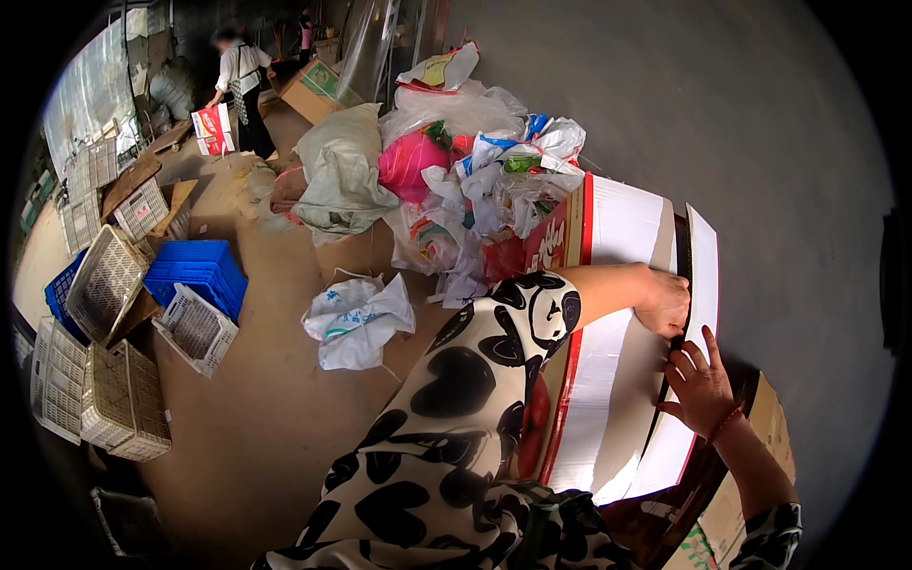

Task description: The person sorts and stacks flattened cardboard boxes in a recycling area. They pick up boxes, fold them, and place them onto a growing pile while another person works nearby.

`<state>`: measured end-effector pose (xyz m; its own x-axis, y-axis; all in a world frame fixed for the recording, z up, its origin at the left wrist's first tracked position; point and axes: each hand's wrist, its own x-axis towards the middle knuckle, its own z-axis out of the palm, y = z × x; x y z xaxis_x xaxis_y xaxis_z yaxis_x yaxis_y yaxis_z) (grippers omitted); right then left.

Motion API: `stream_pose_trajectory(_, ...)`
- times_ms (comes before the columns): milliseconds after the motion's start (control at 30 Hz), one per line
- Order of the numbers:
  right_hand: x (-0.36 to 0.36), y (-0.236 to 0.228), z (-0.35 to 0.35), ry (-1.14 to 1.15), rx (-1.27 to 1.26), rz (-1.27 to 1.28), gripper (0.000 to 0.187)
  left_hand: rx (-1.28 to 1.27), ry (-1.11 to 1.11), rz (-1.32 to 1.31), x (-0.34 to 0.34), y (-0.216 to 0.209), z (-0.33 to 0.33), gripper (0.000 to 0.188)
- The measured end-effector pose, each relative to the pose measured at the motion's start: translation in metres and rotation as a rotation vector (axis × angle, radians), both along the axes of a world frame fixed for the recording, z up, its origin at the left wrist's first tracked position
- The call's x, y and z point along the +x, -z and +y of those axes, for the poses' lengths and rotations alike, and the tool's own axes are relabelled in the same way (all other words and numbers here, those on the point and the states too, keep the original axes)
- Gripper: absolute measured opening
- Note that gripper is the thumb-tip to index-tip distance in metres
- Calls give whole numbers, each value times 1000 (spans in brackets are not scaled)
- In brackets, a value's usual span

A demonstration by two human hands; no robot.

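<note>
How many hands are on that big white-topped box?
2: the left hand, curled at the dark gap beside the narrow white flap, and the right hand, spread over that flap. No others show on the box.

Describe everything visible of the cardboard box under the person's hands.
The cardboard box has two white top flaps, the left one wider, separated by a narrow dark gap. Red borders its outer edges; its printed left side shows red and tan. The curled left hand is at the gap; the right hand lies spread on the right flap.

Carton (591, 404) right of centre, heaped bags (464, 169) behind its left side, crates (125, 401) far left.
</note>
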<state>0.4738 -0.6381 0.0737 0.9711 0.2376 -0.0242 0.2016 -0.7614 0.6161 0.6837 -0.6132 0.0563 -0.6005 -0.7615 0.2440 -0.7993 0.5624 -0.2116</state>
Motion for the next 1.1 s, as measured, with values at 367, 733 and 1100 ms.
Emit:
stream_pose_trajectory(367, -12, -51, 30, 93, -84, 330, 56, -157, 151, -51, -29, -21, -8, 37)
stream_pose_trajectory(733, -3, -12, -1, 9, -70, 287, 58, -199, 90, -166, -12, 11, -34, 31)
stream_pose_trajectory(1100, 26, 10, 17, -107, 314, 223, 55, -134, 1, -3, -13, 29, -31, 31)
